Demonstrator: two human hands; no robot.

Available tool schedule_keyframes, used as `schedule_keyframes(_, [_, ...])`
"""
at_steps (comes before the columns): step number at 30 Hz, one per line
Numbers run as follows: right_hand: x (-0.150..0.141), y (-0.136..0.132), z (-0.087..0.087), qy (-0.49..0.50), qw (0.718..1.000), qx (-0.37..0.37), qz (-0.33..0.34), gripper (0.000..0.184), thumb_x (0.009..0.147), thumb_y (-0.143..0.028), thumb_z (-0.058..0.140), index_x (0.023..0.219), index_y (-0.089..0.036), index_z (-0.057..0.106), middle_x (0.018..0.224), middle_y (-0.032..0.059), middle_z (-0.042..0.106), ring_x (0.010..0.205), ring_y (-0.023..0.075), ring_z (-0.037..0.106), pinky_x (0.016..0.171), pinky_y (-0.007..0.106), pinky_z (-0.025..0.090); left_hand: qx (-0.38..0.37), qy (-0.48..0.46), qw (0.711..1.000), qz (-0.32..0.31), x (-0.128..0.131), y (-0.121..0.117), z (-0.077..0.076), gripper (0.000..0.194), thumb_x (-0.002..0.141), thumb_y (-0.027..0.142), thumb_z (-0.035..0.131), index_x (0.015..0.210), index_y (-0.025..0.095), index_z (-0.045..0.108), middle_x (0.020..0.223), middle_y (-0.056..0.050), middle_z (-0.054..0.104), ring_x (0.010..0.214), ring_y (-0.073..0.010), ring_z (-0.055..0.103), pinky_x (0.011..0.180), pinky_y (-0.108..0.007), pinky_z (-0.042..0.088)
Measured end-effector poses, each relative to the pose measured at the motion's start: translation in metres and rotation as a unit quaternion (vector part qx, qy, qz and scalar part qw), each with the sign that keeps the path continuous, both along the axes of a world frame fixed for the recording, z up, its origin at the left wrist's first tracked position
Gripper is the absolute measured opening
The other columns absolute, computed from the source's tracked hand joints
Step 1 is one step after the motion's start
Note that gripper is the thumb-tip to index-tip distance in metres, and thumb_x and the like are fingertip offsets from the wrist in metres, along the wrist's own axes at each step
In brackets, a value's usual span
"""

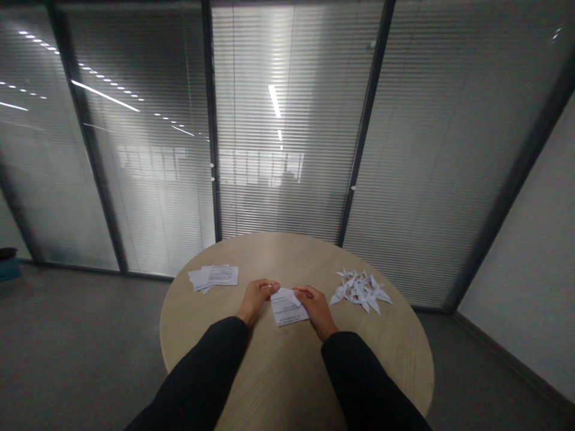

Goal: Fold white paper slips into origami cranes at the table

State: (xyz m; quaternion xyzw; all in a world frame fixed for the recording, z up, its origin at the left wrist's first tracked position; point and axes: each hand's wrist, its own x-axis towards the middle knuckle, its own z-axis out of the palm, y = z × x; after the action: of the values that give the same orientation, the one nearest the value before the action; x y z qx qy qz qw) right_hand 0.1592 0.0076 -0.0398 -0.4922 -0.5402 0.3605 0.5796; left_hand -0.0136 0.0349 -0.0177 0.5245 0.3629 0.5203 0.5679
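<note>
A small printed sheet of paper lies on the round wooden table in front of me. My left hand pinches its upper left corner with curled fingers. My right hand rests along the sheet's right edge and pinches its top, where a corner looks folded over. Both arms wear black sleeves.
A small stack of printed sheets lies at the table's left. A pile of several folded white paper cranes sits at the right. Glass partitions with closed blinds stand behind the table; grey floor surrounds it.
</note>
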Motion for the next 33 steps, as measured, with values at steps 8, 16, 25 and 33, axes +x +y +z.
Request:
schedule_keyframes(8, [0.004, 0.000, 0.001, -0.065, 0.996, 0.048, -0.031, 0.034, 0.070, -0.037, 0.061, 0.095, -0.015, 0.064, 0.073, 0.0039, 0.067, 0.061, 0.0175, 0.059, 0.054, 0.026, 0.043, -0.042, 0.130, 0.982, -0.132, 0.002, 0.000, -0.009, 0.040, 0.044, 0.041, 0.079, 0.065, 0.009, 0.067, 0.058, -0.003, 0.062, 0.056, -0.0141, 0.055, 0.058, -0.026, 0.042])
schedule_keyframes(16, [-0.003, -0.012, 0.012, -0.156, 0.981, 0.106, -0.052, 0.040, 0.079, -0.037, 0.053, 0.115, -0.020, 0.057, 0.100, 0.0069, 0.067, 0.091, 0.0214, 0.062, 0.081, 0.034, 0.047, -0.010, 0.136, 0.982, -0.134, 0.000, 0.001, -0.012, 0.041, 0.053, 0.049, 0.074, 0.061, 0.010, 0.063, 0.052, 0.001, 0.055, 0.048, -0.0090, 0.047, 0.050, -0.022, 0.035])
schedule_keyframes(25, [0.007, -0.003, 0.002, -0.099, 0.986, 0.136, 0.018, 0.056, 0.070, -0.016, 0.050, 0.124, -0.030, 0.053, 0.144, 0.0027, 0.032, 0.134, 0.0224, 0.026, 0.105, 0.043, 0.032, -0.109, -0.099, 0.986, -0.079, -0.009, 0.007, -0.005, 0.021, 0.071, 0.028, 0.070, 0.081, 0.011, 0.064, 0.085, -0.011, 0.068, 0.076, -0.0180, 0.065, 0.067, -0.026, 0.053])
schedule_keyframes(33, [-0.001, -0.010, 0.011, 0.013, 0.982, 0.088, 0.164, 0.042, 0.070, -0.032, 0.068, 0.110, -0.025, 0.060, 0.129, 0.0073, 0.051, 0.122, 0.0239, 0.045, 0.094, 0.036, 0.043, -0.122, -0.115, 0.979, -0.116, -0.009, 0.000, 0.001, 0.022, 0.067, 0.027, 0.074, 0.081, 0.012, 0.066, 0.088, -0.010, 0.069, 0.082, -0.0201, 0.064, 0.074, -0.028, 0.053])
